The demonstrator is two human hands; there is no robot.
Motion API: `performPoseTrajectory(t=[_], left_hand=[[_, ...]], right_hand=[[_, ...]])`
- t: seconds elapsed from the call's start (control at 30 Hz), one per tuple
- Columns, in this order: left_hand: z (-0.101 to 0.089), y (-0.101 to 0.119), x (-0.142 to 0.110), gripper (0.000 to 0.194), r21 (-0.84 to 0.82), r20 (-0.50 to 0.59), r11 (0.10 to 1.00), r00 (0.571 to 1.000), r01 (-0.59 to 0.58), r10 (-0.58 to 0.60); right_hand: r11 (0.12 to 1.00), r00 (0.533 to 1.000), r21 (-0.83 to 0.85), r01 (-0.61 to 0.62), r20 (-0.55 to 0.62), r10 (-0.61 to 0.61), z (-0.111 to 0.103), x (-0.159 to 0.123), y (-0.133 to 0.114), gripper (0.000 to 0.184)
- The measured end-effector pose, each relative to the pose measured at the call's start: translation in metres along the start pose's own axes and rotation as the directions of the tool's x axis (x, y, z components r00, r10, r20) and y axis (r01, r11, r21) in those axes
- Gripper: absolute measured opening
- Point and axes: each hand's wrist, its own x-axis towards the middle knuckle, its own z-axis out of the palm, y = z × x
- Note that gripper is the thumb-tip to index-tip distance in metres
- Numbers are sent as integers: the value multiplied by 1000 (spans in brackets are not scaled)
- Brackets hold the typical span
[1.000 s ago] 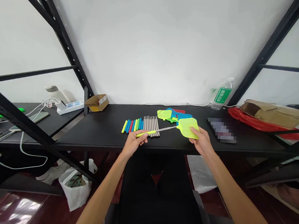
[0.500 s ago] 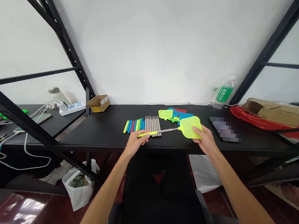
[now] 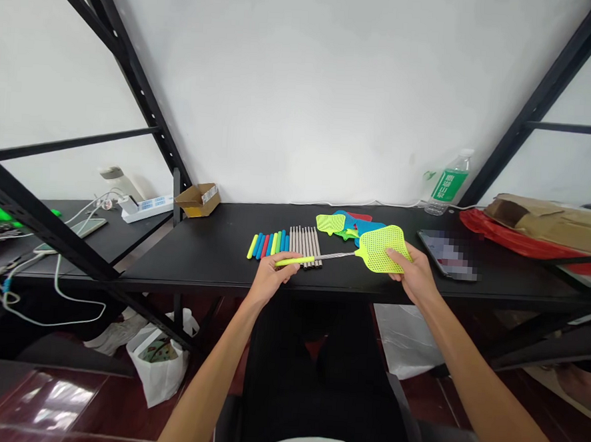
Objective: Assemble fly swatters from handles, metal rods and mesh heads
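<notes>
Little change over the last second: left grip [image 3: 271,273] stays closed round the yellow fly swatter's [image 3: 374,249] smooth handle, right grip [image 3: 415,272] pinching its perforated head; no fresh step shows. Swatter above the black desk [image 3: 208,249]. From its middle: loose mesh heads [image 3: 372,228], 12 o'clock; slender metal-looking rods [image 3: 305,238], 9–10; coloured cylindrical tubes [image 3: 266,247], farther, 9.

Past the left side of the black-clad lap [image 3: 328,383], the bare left hand [image 3: 269,273] pinches; past its right, the bare right hand [image 3: 416,274] pinches too, bare forearms [image 3: 217,363] outstretched.
</notes>
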Motion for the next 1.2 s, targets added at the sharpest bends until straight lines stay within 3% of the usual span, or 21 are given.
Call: performPoseTrajectory(t=[1.2], left_hand=[[-4,-2,-2,35,18,14,999,1000,27,-27]], right_hand=[[997,997,-71,37,73,-32,1,-3,-4,33]])
